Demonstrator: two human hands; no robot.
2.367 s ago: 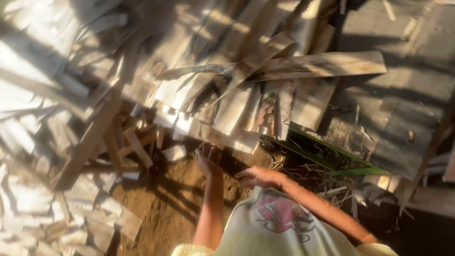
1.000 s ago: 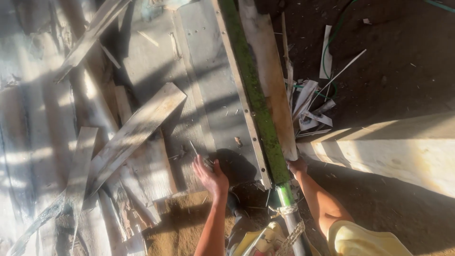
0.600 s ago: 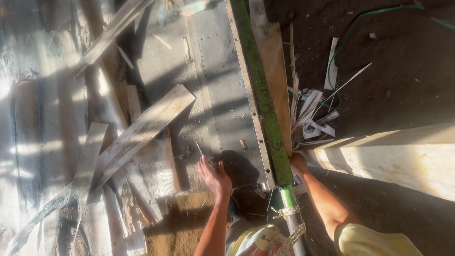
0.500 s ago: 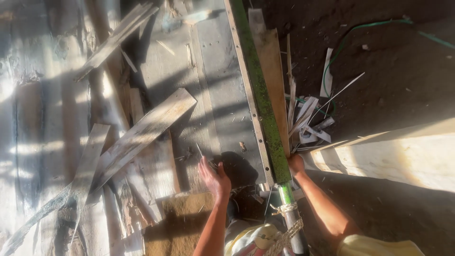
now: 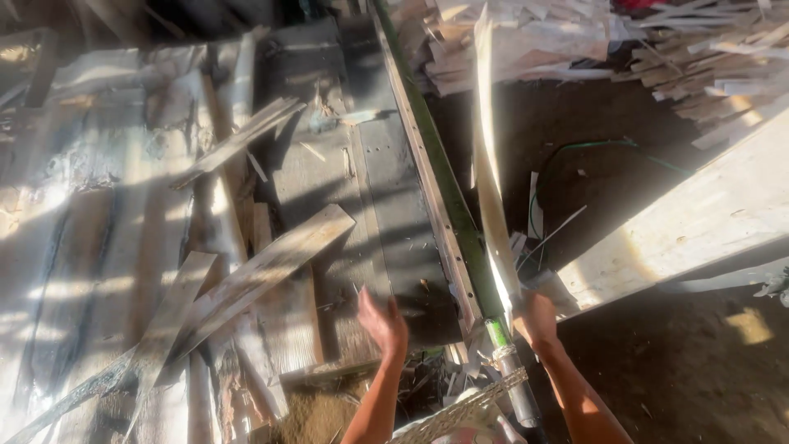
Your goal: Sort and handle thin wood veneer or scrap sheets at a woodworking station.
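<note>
One plank (image 5: 490,177), two hands

The left hand (image 5: 382,322) hangs open over a bare stretch of grey table (image 5: 394,214); room runs toward 12 o'clock. At 10 o'clock a slanting plank (image 5: 263,271) bars the way. At 3 o'clock the green rail (image 5: 444,189) walls it off from the right hand (image 5: 538,319), which grips a thin strip (image 5: 491,173). Beyond, at 2 o'clock, lies open dirt floor (image 5: 608,173), edged by a pale board (image 5: 707,222).

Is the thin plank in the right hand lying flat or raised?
Raised: the thin plank stands on edge, lower end in the right hand, beside the green rail.
</note>
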